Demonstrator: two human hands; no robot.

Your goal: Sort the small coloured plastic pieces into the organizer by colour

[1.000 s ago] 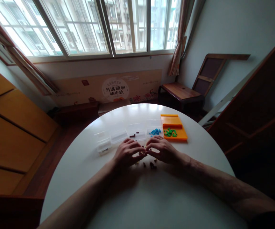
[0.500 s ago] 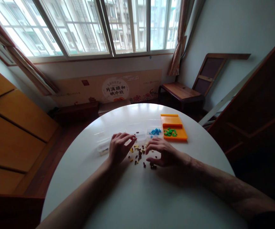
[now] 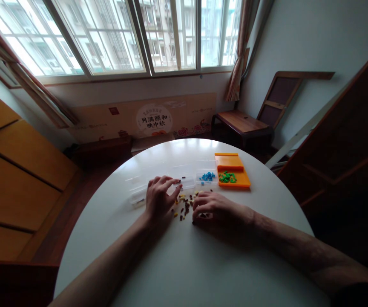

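A scatter of several small brown and yellow pieces [image 3: 184,205] lies on the round white table [image 3: 203,264] between my hands. My left hand [image 3: 158,199] rests left of the scatter with fingers stretched out and spread, fingertips near the clear boxes. My right hand [image 3: 212,209] lies palm down on the right side of the scatter, fingers curled over a few dark pieces; what it grips, if anything, is hidden.
A row of small clear plastic boxes [image 3: 158,184] stands behind the scatter; one holds blue pieces [image 3: 207,176]. An orange tray [image 3: 233,164] at the right holds green pieces [image 3: 228,177]. A wooden chair [image 3: 244,123] and a window lie beyond the table.
My hands were together over the pieces, then parted. The left hand moved left and opened; the right hand slid down and left, its fingers curling onto the dark pieces.
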